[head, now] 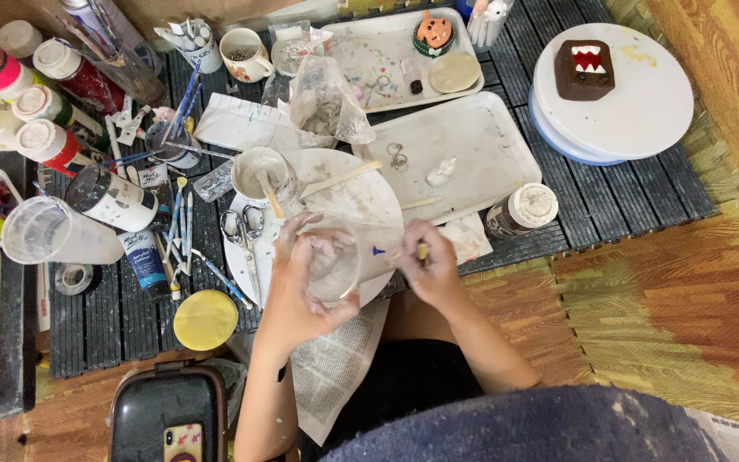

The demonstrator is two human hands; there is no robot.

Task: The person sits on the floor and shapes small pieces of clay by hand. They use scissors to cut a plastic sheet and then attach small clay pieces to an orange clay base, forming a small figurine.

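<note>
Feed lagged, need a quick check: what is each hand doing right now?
Left hand: closed around a clear plastic cup.
Right hand: closed on a thin stick.

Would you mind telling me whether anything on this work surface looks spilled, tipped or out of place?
A clear cup lies on its side at the left edge of the mat, beside a tipped paint bottle. The near tray is smeared white. The left hand holds a clear cup over the plate.

Dark slatted mat [626, 184] on a warm, multicoloured wood-plank floor [686, 308].
</note>
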